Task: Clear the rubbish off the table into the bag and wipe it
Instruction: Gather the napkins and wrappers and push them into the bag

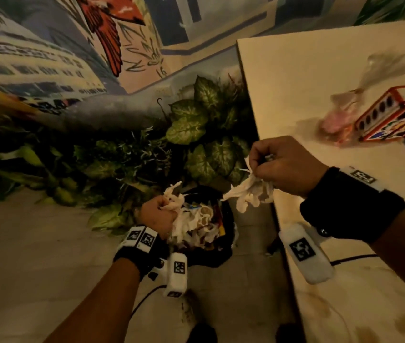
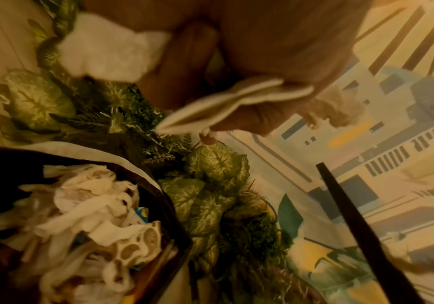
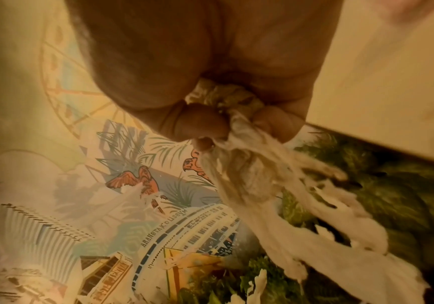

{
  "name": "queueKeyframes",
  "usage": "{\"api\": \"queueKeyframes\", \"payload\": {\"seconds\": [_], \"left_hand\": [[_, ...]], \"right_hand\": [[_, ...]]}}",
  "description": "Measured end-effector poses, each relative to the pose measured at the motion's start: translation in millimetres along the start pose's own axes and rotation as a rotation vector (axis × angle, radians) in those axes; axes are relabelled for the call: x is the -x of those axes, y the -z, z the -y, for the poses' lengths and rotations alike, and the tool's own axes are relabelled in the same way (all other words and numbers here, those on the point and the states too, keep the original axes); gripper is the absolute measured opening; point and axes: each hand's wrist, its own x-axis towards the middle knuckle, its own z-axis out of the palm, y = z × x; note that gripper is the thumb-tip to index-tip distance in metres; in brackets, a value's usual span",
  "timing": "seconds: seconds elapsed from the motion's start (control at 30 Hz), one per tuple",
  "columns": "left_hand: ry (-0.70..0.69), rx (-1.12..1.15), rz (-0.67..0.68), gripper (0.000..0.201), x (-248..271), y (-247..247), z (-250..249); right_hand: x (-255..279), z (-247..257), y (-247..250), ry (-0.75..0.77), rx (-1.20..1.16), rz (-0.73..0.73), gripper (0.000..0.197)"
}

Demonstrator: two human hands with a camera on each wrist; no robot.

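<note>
A black rubbish bag (image 1: 223, 253) stands open on the floor beside the table's left edge, filled with crumpled tissues (image 1: 196, 226) and scraps. My left hand (image 1: 158, 215) hovers at the bag's left rim and grips a wad of white tissue (image 1: 173, 198); the left wrist view shows the paper (image 2: 226, 107) pinched between its fingers. My right hand (image 1: 283, 164) is at the table's left edge, above and right of the bag. It clutches a torn, soiled tissue (image 1: 248, 194) that hangs down in strips (image 3: 288, 205).
The cream table (image 1: 320, 78) fills the right, with brown smears (image 1: 320, 308) near its front. A red patterned box (image 1: 392, 115), a pink wrapper (image 1: 332, 123) and a clear plastic wrapper (image 1: 382, 70) lie on it. Leafy plants (image 1: 196, 125) line the muralled wall behind the bag.
</note>
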Motion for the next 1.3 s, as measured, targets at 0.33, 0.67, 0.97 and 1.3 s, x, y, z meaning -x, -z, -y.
{"api": "queueKeyframes", "payload": {"seconds": [0.33,0.67,0.97,1.3], "left_hand": [[0.006,-0.129,0.152,0.004,-32.7,17.3,69.6],[0.046,-0.209,0.223,0.012,-63.5,-35.1,92.7],[0.003,-0.480,0.266,0.096,-112.4,-110.3,141.8],[0.012,-0.647,0.350,0.088,-123.8,-160.0,164.4]], "right_hand": [[-26.3,-36.0,-126.7,-0.312,0.040,-0.098,0.014],[-49.2,-111.9,-214.1,-0.518,-0.040,-0.118,0.020],[-71.5,-197.0,-278.6,-0.629,-0.028,0.106,0.039],[-85.2,-238.4,-323.7,-0.548,0.071,0.313,0.029]]}}
